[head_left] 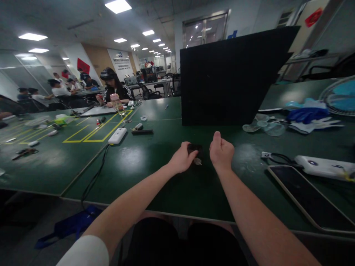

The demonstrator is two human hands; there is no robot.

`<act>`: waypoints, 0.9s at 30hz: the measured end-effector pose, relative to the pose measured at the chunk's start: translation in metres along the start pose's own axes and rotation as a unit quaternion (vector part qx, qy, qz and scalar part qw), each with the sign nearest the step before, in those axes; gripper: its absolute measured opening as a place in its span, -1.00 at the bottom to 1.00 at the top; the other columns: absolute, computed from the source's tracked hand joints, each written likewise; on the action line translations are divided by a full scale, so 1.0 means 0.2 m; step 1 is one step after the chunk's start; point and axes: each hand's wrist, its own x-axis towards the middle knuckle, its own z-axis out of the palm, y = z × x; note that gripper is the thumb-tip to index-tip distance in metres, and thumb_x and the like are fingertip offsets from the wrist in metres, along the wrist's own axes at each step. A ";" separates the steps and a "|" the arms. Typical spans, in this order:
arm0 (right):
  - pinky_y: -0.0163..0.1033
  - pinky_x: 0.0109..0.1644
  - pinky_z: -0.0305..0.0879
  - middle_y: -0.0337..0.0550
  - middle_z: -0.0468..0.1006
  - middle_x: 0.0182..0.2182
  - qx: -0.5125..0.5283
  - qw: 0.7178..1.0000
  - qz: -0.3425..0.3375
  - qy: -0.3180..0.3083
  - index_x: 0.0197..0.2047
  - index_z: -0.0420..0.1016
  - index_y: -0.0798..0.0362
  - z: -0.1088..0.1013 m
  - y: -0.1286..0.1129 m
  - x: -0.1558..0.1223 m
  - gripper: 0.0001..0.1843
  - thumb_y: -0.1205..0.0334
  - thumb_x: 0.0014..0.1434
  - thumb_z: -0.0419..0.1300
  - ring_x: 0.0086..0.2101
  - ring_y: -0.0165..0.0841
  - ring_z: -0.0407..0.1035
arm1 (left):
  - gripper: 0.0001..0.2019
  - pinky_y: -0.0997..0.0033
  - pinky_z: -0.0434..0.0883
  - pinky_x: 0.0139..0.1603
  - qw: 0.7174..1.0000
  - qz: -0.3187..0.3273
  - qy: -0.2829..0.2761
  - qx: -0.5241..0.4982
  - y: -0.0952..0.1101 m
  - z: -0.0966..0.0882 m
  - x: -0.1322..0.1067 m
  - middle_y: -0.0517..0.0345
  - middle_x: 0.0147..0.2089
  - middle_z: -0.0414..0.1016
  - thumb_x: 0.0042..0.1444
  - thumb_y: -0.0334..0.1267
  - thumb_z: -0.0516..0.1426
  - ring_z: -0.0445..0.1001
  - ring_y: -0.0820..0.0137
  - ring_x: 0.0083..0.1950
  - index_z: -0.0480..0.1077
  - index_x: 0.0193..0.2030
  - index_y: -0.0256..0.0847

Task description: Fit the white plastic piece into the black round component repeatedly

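The left hand (183,159) grasps a small black object (195,147) over the counter (155,188), in from its near edge; a small pale piece (198,161) shows just beside it. The right hand (222,152) is clenched, thumb up; I cannot tell whether it holds anything.

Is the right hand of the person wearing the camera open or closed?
Closed: the right hand has its fingers curled in and its thumb up. Whether it hides anything, I cannot tell.
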 end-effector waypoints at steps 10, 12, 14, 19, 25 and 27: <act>0.27 0.10 0.23 0.16 0.51 0.05 -0.306 0.917 -0.062 -0.248 -0.02 0.60 0.04 0.09 0.07 0.01 -0.18 -0.52 0.14 0.00 0.07 0.13 0.34 | -0.55 0.14 0.42 0.07 0.961 -0.040 0.272 -0.006 -0.54 -0.44 -0.14 -0.09 0.05 0.44 0.31 -0.01 0.07 0.50 0.23 -0.02 0.13 0.20 -0.20; 0.25 0.07 0.27 0.21 0.50 0.07 -0.310 0.917 -0.013 -0.250 0.05 0.57 0.06 0.10 0.13 0.04 -0.18 -0.46 0.24 -0.11 0.06 0.13 0.36 | -0.55 0.15 0.42 0.05 0.961 -0.042 0.272 -0.017 -0.57 -0.45 -0.14 -0.08 0.05 0.45 0.30 -0.01 0.08 0.51 0.25 -0.04 0.13 0.20 -0.19; 0.15 0.03 0.33 0.18 0.52 0.04 -0.295 0.918 0.003 -0.267 0.03 0.58 0.07 0.11 0.17 0.06 -0.26 -0.35 0.31 -0.12 0.03 0.07 0.39 | -0.55 0.15 0.42 0.07 0.961 -0.035 0.273 -0.024 -0.56 -0.45 -0.13 -0.08 0.06 0.45 0.30 -0.02 0.08 0.51 0.25 -0.01 0.13 0.21 -0.18; -0.04 -0.07 0.40 0.03 0.53 0.00 -0.262 0.921 -0.035 -0.285 -0.06 0.61 0.02 0.12 0.17 0.05 -0.60 -0.07 0.32 0.09 -0.12 -0.14 0.46 | -0.54 0.10 0.41 0.13 0.967 -0.025 0.253 -0.026 -0.53 -0.43 -0.13 -0.10 0.08 0.44 0.30 -0.01 0.10 0.50 0.20 0.07 0.14 0.21 -0.19; -0.07 -0.03 0.43 -0.03 0.48 0.07 -0.228 0.900 -0.090 -0.360 0.08 0.55 -0.02 0.14 0.13 -0.03 -0.67 0.28 0.28 0.14 -0.04 -0.17 0.44 | -0.53 0.09 0.42 0.11 0.967 -0.022 0.255 -0.008 -0.50 -0.43 -0.16 -0.11 0.09 0.44 0.32 0.00 0.07 0.50 0.20 0.05 0.12 0.23 -0.20; -0.07 -0.01 0.42 -0.05 0.49 0.07 -0.225 0.890 -0.105 -0.383 0.10 0.53 -0.04 0.15 0.13 -0.05 -0.62 0.37 0.28 0.09 0.00 -0.17 0.43 | -0.52 0.09 0.43 0.09 0.969 -0.020 0.246 0.014 -0.49 -0.43 -0.17 -0.11 0.08 0.44 0.31 0.01 0.07 0.49 0.18 0.05 0.13 0.24 -0.20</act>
